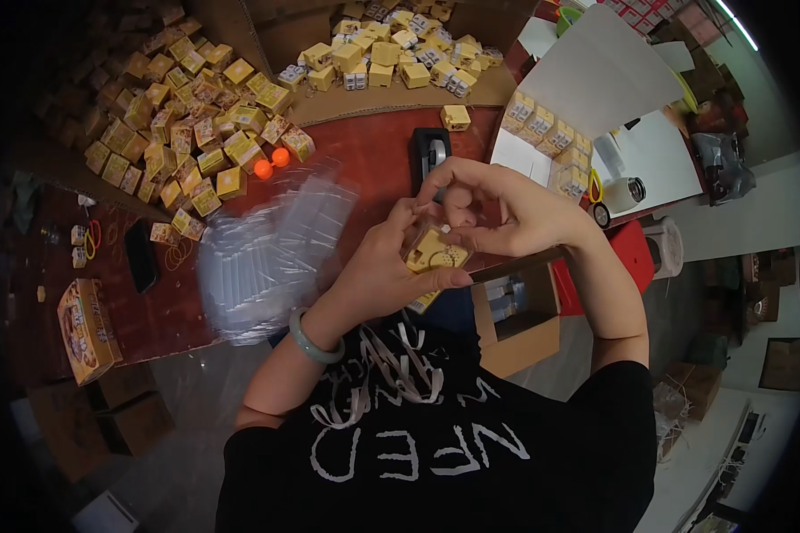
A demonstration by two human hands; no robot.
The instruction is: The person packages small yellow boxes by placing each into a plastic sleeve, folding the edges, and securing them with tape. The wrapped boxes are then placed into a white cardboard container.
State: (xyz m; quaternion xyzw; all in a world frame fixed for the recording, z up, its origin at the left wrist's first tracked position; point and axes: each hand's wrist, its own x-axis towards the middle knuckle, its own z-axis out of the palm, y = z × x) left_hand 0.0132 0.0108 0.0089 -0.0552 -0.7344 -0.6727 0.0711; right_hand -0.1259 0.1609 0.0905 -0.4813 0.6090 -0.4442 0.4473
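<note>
Close in front of my chest, my left hand (378, 266) is closed around a small yellow piece in a clear plastic case (437, 252). A fine chain or cord seems to lie on its face, and a yellow printed part shows below my thumb. My right hand (507, 211) bends over the top of the same case, with thumb and fingertips pinched at its upper edge. Part of the case is hidden behind the fingers. A fan of flat clear plastic sleeves (256, 271) lies on the table left of my left hand.
Small yellow printed boxes (206, 133) are heaped at the back left. A cardboard box (351, 108) behind holds yellow blocks (384, 53). A black device (430, 153), white tray (520, 155), scissors (595, 186), phone (140, 256) and two orange balls (263, 169) lie about the red table (364, 147).
</note>
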